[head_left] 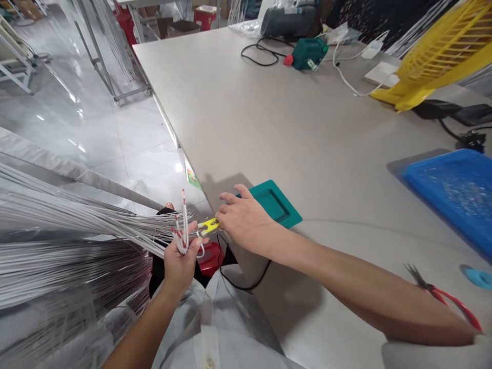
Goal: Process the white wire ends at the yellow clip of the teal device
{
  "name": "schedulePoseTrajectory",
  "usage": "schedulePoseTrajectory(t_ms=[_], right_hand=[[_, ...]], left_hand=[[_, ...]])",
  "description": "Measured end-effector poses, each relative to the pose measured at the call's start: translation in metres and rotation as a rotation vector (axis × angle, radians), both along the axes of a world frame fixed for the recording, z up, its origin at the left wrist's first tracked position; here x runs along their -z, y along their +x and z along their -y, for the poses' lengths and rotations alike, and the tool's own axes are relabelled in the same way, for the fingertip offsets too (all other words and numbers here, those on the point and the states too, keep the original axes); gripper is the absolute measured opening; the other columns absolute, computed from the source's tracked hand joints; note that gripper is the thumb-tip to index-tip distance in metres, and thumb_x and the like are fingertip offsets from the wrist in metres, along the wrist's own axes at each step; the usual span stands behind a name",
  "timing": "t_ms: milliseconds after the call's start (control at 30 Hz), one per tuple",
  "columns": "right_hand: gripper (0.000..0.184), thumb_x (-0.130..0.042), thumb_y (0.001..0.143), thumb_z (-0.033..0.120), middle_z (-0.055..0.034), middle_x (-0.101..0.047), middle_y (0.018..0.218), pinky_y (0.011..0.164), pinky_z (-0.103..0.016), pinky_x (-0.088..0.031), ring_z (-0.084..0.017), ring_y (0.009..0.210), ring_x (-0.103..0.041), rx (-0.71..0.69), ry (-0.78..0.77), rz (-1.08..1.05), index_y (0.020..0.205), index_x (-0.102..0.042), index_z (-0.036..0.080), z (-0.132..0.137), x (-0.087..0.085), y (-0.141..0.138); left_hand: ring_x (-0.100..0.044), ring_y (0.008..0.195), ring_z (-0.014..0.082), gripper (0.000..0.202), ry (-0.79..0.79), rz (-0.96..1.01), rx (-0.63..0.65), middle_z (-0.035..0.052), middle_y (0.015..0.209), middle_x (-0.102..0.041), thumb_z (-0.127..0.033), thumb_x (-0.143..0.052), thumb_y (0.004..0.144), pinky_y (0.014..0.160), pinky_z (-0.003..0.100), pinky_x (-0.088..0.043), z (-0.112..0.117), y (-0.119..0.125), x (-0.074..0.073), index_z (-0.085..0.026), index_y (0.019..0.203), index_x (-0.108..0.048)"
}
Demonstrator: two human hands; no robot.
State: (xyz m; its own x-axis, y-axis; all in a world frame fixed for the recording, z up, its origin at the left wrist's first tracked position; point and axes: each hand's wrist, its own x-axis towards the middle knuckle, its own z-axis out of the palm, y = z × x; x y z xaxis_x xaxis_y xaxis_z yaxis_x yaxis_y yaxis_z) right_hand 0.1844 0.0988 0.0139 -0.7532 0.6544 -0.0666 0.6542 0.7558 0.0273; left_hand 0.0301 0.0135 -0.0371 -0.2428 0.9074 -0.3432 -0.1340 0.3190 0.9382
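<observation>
- Beside the table (246,113), the left hand (180,265) grips red-tipped white wires (179,243).
- The right hand (246,221) holds a yellow tool (209,226) against them, fingers closed.

No text can be read; the small card (192,176) appears printed, but too blurred

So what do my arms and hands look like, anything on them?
No gloves or watch show on the left hand or right hand. Both forearms are bare; a pale grey sleeve shows near the right elbow. No left sleeve shows.
</observation>
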Motion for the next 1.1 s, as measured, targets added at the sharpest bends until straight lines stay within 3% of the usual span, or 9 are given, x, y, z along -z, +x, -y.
schedulePoseTrajectory(t_ms=[133, 333, 467, 600, 667, 767, 900, 1033, 1100], right_hand=[[0.016, -0.057, 0.074, 0.010, -0.0035, -0.060, 0.061, 0.087, -0.047, -0.028, -0.023, 0.089, -0.050, 0.006, -0.019, -0.027, 0.061, -0.060, 0.019, 0.001, -0.001, 0.000], [0.019, -0.055, 0.072, 0.006, -0.0049, -0.059, 0.059, 0.090, -0.050, -0.027, -0.026, 0.089, -0.052, 0.009, -0.019, -0.110, 0.060, -0.060, 0.019, 0.002, 0.000, 0.001], [0.011, -0.055, 0.077, 0.018, -0.0093, -0.063, 0.076, 0.093, -0.053, -0.025, -0.029, 0.097, -0.048, 0.023, 0.076, -0.053, 0.083, -0.063, 0.015, 0.004, 0.001, 0.003], [0.047, -0.060, 0.076, 0.032, -0.0119, -0.061, 0.092, 0.095, -0.055, -0.021, -0.032, 0.105, -0.043, 0.037, 0.143, -0.031, 0.116, -0.050, 0.010, 0.007, 0.004, 0.004], [0.049, -0.056, 0.079, 0.029, -0.0112, -0.060, 0.093, 0.096, -0.055, -0.022, -0.031, 0.104, -0.043, 0.021, 0.153, -0.013, 0.123, -0.044, 0.010, 0.009, 0.005, 0.004], [0.047, -0.052, 0.081, 0.028, -0.0109, -0.060, 0.093, 0.096, -0.054, -0.021, -0.030, 0.102, -0.044, 0.017, 0.168, -0.009, 0.124, -0.043, 0.010, 0.010, 0.007, 0.003], [0.055, -0.059, 0.076, 0.042, -0.0118, -0.061, 0.091, 0.096, -0.052, -0.022, -0.030, 0.099, -0.045, 0.026, 0.148, -0.023, 0.121, -0.047, 0.011, 0.007, 0.006, 0.004], [0.061, -0.054, 0.075, 0.056, -0.0136, -0.063, 0.089, 0.092, -0.053, -0.024, -0.031, 0.097, -0.047, 0.021, 0.119, -0.148, 0.114, -0.053, 0.010, 0.010, 0.001, 0.004], [0.049, -0.048, 0.080, 0.052, -0.0122, -0.063, 0.089, 0.086, -0.049, -0.032, -0.027, 0.090, -0.051, -0.016, 0.121, -0.278, 0.107, -0.057, 0.012, 0.019, 0.000, 0.003]], left_hand=[[-0.065, 0.075, 0.0163, 0.043, 0.035, -0.056, 0.063, 0.0042, 0.071, -0.072, -0.027, -0.062, 0.073, 0.072, 0.026, -0.049, -0.001, 0.001, 0.003, -0.012, 0.113, -0.058], [-0.066, 0.078, 0.0182, 0.041, 0.025, -0.101, 0.028, 0.0034, 0.077, -0.072, -0.026, -0.062, 0.072, 0.074, 0.028, -0.050, -0.003, 0.006, 0.006, -0.014, 0.111, -0.060], [-0.066, 0.077, 0.0183, 0.036, 0.043, -0.147, 0.012, 0.0031, 0.078, -0.072, -0.025, -0.063, 0.071, 0.074, 0.028, -0.050, -0.003, 0.009, 0.005, -0.015, 0.106, -0.062], [-0.066, 0.077, 0.0171, 0.028, 0.056, -0.199, -0.004, 0.0033, 0.082, -0.073, -0.024, -0.063, 0.071, 0.076, 0.028, -0.050, -0.001, 0.009, 0.003, -0.015, 0.097, -0.065], [-0.066, 0.076, 0.0164, 0.028, 0.055, -0.204, -0.002, 0.0028, 0.081, -0.072, -0.024, -0.063, 0.071, 0.076, 0.027, -0.050, -0.001, 0.009, 0.003, -0.015, 0.098, -0.065], [-0.065, 0.074, 0.0156, 0.032, 0.052, -0.210, -0.005, 0.0025, 0.080, -0.072, -0.025, -0.063, 0.071, 0.073, 0.026, -0.050, 0.000, 0.007, 0.002, -0.015, 0.102, -0.063], [-0.062, 0.069, 0.0135, 0.033, 0.043, -0.229, -0.014, 0.0019, 0.076, -0.070, -0.026, -0.064, 0.071, 0.069, 0.025, -0.048, 0.002, 0.003, 0.000, -0.016, 0.101, -0.062], [-0.051, 0.049, 0.0073, 0.031, -0.015, -0.129, -0.038, 0.0012, 0.071, -0.068, -0.029, -0.065, 0.070, 0.048, 0.019, -0.041, 0.006, -0.005, -0.003, -0.016, 0.097, -0.059], [-0.043, 0.041, 0.0044, 0.026, -0.045, -0.057, -0.051, 0.0006, 0.066, -0.067, -0.030, -0.066, 0.069, 0.039, 0.017, -0.034, 0.009, -0.011, -0.006, -0.015, 0.088, -0.059]])
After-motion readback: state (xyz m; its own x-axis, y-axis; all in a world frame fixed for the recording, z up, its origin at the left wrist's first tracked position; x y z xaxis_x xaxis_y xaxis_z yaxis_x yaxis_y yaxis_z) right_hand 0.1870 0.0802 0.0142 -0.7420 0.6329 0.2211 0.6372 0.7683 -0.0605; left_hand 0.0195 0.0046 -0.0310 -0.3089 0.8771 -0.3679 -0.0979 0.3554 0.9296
